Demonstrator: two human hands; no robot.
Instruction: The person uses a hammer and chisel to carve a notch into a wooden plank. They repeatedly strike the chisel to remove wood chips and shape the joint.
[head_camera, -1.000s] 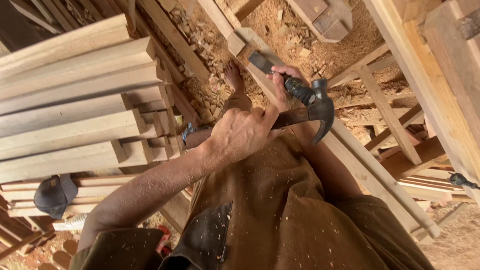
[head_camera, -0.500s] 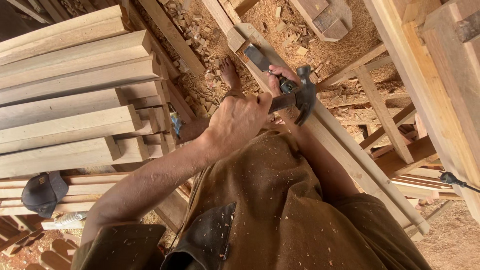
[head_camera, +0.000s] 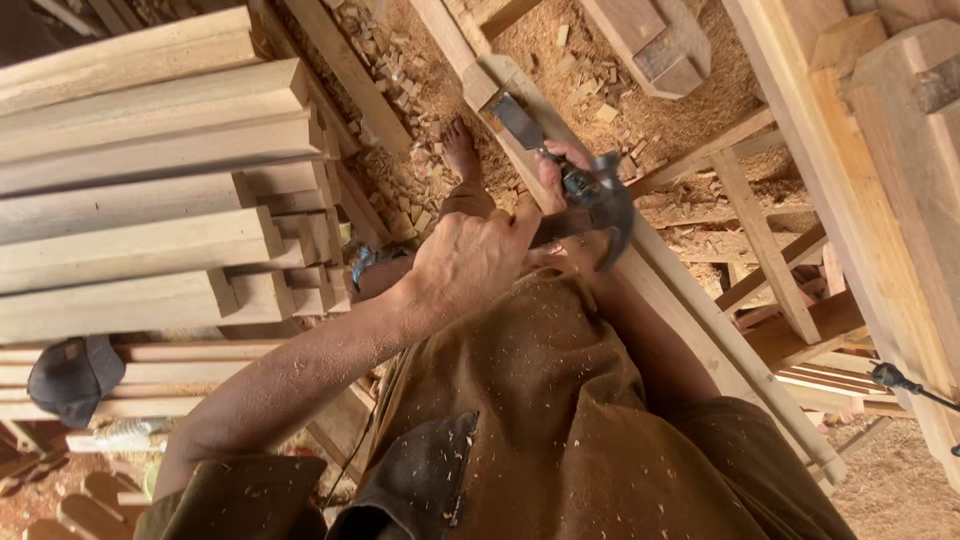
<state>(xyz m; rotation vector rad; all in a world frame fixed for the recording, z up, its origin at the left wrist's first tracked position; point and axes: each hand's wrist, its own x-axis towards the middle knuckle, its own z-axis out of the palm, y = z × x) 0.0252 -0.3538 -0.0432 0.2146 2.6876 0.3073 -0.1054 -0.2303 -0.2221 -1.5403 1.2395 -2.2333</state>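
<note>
- Biggest thing in view: a stack of squared timber beams (head_camera: 150, 180) piled up on the left, ends facing in.
- A long pale wooden plank (head_camera: 690, 320) runs diagonally from top centre down to the lower right — that's what's being worked on, lying over a sawdust-covered floor (head_camera: 660, 120).
- A bare foot (head_camera: 462, 150) rests just beside the plank, near its upper end.
- Left hand (head_camera: 470, 262): grip fully closed round the handle of a claw hammer (head_camera: 600, 212), whose dark head sits right over the plank.
- Right hand (head_camera: 556, 172): fingers wrapped tight round a chisel (head_camera: 525, 128) — flat blade pointing up-left, tip on the plank.
- Small stuff: a dark cap (head_camera: 72, 375) lies low on the left.
</note>
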